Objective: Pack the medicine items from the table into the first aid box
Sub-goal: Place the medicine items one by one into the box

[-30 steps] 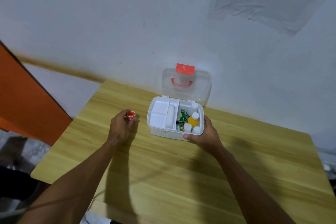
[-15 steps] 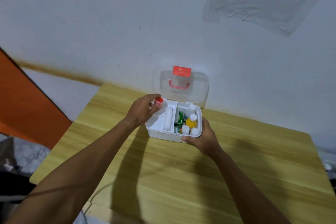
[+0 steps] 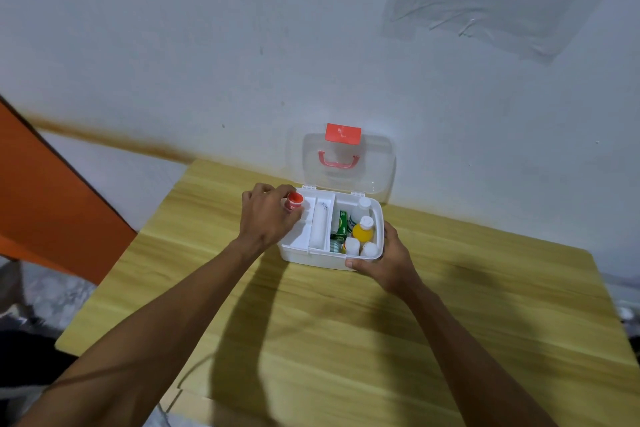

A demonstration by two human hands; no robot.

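The white first aid box [image 3: 313, 258] stands open on the wooden table [image 3: 346, 340], near the wall, its clear lid [image 3: 377, 163] with a red latch and handle tilted up behind it. My left hand [image 3: 268, 218] is shut on a small red-capped bottle [image 3: 294, 201] over the box's back left tray compartment. My right hand [image 3: 388, 258] grips the box's front right corner. In the right compartment stand an orange bottle [image 3: 363, 230], several white-capped bottles [image 3: 352, 245] and a green packet [image 3: 342, 224]. A white roll [image 3: 318, 227] lies in the middle slot.
A white wall rises just behind the box. An orange panel [image 3: 52, 198] leans at the left, past the table's left edge. Bare wood fills the table's near and right parts.
My left hand lifted the red-capped bottle from the table at the box's left and carried it right, over the box's left tray. My right hand has stayed on the box corner.
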